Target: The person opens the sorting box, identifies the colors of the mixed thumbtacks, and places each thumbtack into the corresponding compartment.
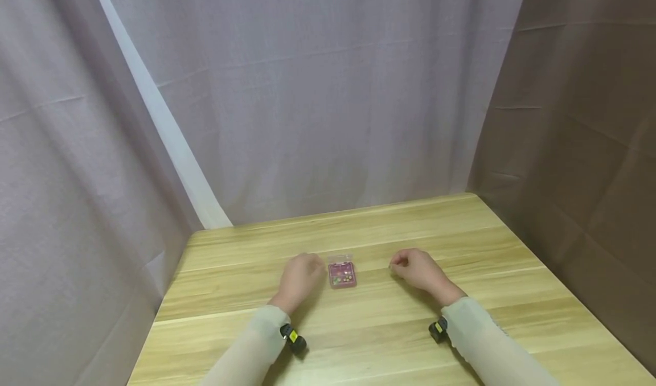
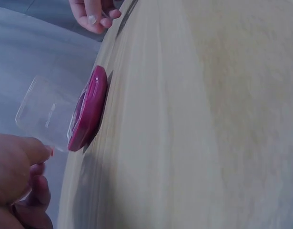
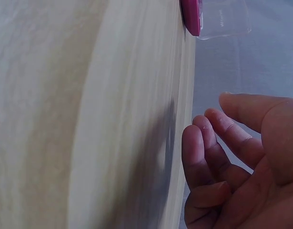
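A small pink box (image 1: 342, 275) with compartments lies on the wooden table, its clear lid (image 2: 48, 109) raised at the far side. Small green, yellow and pale pieces (image 1: 343, 279) are inside. My left hand (image 1: 302, 275) is just left of the box; its thumb and a finger pinch a tiny red piece (image 2: 52, 151), mostly hidden by the fingertips. To the right of the box, my right hand (image 1: 417, 268) hovers over the table. Its fingers (image 3: 196, 143) are loosely bent, thumb apart from the index finger, and I see nothing held between them.
The light wooden table (image 1: 359, 340) reaches back to a grey curtain (image 1: 318, 101). A brown cloth (image 1: 579, 164) hangs along the right side. Each forearm carries a small black wrist camera (image 1: 294, 339).
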